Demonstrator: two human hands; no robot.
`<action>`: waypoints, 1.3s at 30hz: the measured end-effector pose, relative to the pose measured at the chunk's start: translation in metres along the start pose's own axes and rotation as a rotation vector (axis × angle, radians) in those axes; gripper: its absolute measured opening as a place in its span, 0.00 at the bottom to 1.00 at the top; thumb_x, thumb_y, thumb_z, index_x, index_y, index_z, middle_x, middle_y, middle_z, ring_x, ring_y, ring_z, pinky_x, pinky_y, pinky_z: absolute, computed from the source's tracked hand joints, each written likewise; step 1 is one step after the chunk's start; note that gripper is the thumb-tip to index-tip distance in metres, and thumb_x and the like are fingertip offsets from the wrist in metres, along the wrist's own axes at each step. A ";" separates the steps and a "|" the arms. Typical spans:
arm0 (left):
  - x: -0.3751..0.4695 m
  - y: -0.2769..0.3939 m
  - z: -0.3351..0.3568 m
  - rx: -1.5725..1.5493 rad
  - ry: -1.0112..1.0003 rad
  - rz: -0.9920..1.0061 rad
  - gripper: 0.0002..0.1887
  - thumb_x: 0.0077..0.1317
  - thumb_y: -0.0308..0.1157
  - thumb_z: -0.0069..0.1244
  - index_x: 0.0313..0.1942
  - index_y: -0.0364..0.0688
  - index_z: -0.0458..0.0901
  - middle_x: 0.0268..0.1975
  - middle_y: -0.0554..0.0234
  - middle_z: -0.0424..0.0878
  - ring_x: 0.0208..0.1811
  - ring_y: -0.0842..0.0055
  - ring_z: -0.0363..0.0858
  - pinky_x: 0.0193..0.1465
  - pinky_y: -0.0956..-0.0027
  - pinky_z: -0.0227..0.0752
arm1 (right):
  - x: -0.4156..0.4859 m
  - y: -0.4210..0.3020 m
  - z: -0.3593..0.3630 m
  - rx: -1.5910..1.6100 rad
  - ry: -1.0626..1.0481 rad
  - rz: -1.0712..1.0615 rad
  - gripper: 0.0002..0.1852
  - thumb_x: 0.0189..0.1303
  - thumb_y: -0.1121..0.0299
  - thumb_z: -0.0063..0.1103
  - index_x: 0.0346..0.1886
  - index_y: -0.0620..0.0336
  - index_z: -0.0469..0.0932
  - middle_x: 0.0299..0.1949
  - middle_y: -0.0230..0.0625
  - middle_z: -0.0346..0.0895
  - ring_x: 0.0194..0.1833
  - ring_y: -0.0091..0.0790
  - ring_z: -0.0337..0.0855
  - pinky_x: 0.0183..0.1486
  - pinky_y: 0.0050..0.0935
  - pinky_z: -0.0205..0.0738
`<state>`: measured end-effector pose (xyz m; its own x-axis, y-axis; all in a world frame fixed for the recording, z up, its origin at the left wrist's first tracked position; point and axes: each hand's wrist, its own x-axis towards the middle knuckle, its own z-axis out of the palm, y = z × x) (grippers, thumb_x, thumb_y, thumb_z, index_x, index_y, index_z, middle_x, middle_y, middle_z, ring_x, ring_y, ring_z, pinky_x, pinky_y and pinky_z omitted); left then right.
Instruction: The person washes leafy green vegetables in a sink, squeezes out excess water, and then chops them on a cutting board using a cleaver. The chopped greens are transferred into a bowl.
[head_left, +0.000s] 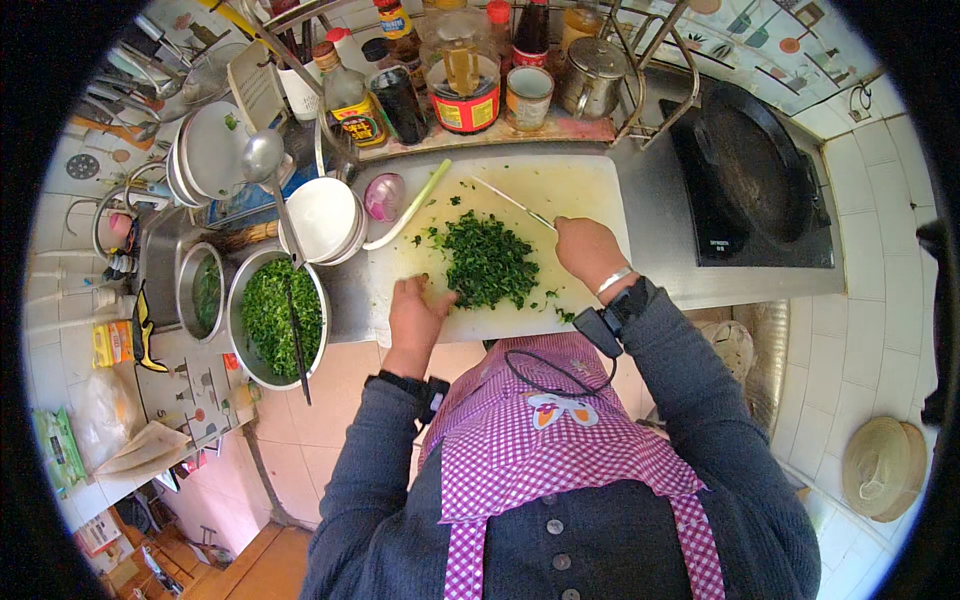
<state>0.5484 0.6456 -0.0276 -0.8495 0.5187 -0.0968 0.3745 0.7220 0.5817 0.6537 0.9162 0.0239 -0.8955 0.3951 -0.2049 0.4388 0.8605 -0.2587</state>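
A pile of chopped dark leafy greens (489, 260) lies on the white cutting board (577, 180). My right hand (592, 251) grips a knife (514, 201) by its handle, the blade seen nearly edge-on and reaching up and left above the pile. At the lower left of the pile, my left hand (416, 311) rests at the board with fingers apart, thumb close to the leaves, holding nothing visible. Along the board's upper left lie a green-white stalk (411, 206) and a purple onion (384, 197).
Left of the board stand stacked white bowls (321, 217), a steel bowl of chopped greens (274, 319) with chopsticks across it, and a smaller metal bowl (201, 292). Bottles and jars (463, 94) line the back shelf. A black pan (754, 161) sits on the cooktop (720, 244) at right.
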 end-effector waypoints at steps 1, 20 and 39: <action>-0.009 0.000 0.001 0.033 -0.045 -0.063 0.25 0.52 0.33 0.64 0.49 0.35 0.75 0.42 0.46 0.77 0.46 0.54 0.77 0.48 0.59 0.74 | 0.007 -0.001 0.000 -0.030 0.010 -0.022 0.11 0.58 0.70 0.47 0.35 0.63 0.80 0.29 0.51 0.81 0.33 0.53 0.83 0.36 0.48 0.77; 0.065 0.006 0.024 0.026 -0.016 0.292 0.21 0.56 0.26 0.54 0.52 0.35 0.78 0.53 0.46 0.78 0.58 0.51 0.71 0.64 0.57 0.64 | -0.089 0.020 0.018 0.195 -0.024 0.294 0.14 0.56 0.71 0.49 0.41 0.71 0.76 0.33 0.59 0.80 0.38 0.60 0.81 0.43 0.51 0.75; 0.016 0.075 0.063 0.281 -0.177 1.116 0.08 0.53 0.30 0.48 0.34 0.45 0.81 0.45 0.66 0.79 0.57 0.66 0.72 0.67 0.53 0.57 | -0.116 0.013 0.026 0.418 -0.067 0.391 0.16 0.59 0.65 0.54 0.44 0.68 0.75 0.33 0.60 0.79 0.39 0.61 0.80 0.43 0.50 0.75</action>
<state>0.5860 0.7370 -0.0370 0.0600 0.9709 0.2319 0.9695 -0.1119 0.2178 0.7656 0.8733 0.0195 -0.6604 0.6250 -0.4163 0.7404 0.4493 -0.5000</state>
